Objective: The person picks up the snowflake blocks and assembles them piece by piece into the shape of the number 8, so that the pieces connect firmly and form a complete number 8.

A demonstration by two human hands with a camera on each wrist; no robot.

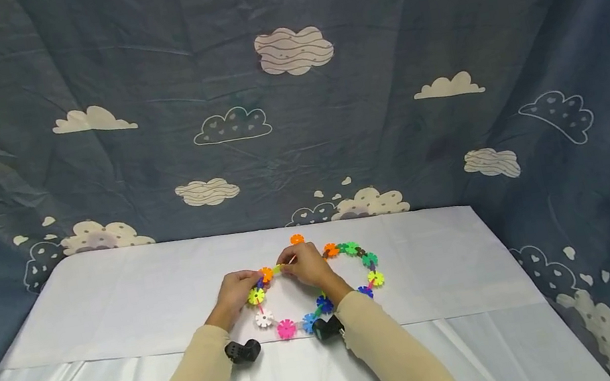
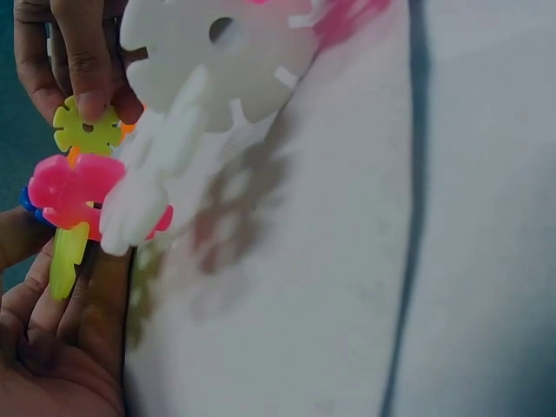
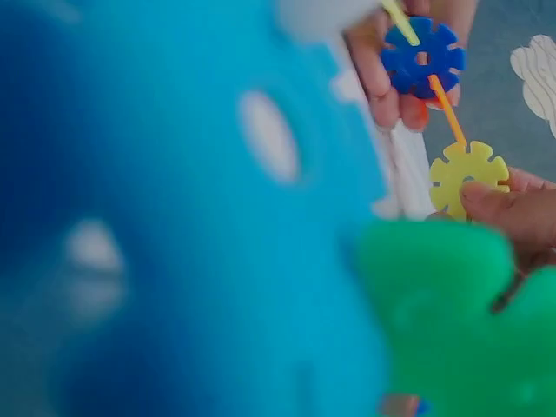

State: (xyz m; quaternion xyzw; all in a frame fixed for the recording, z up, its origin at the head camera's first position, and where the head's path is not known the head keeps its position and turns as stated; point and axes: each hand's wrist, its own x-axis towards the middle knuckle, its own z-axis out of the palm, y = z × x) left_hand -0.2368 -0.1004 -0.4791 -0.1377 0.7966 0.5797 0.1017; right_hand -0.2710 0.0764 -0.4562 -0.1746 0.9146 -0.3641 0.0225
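Observation:
Notched plastic flower discs are joined edge to edge in a chain that curves across the table. My left hand [image 1: 239, 290] grips the chain at its upper left, by a blue disc [image 3: 423, 57]. From that disc an orange disc, edge-on [image 3: 447, 109], leads to a yellow disc [image 3: 469, 178]. My right hand [image 1: 307, 266] pinches this yellow disc between thumb and fingers. Near my left hand, the left wrist view shows a pink disc [image 2: 78, 191] and a large white disc [image 2: 174, 52]. Light-blue [image 3: 217, 217] and green [image 3: 443, 304] discs blur close to the right wrist camera.
Beyond my right hand lies an orange disc [image 1: 297, 239]. The chain's right loop holds green [image 1: 370, 260] and yellow [image 1: 376, 278] discs. White cloth covers the table [image 1: 147, 300]; a dark cloud-print curtain [image 1: 241, 174] hangs behind. Black wrist cameras [image 1: 243, 352] sit under both forearms.

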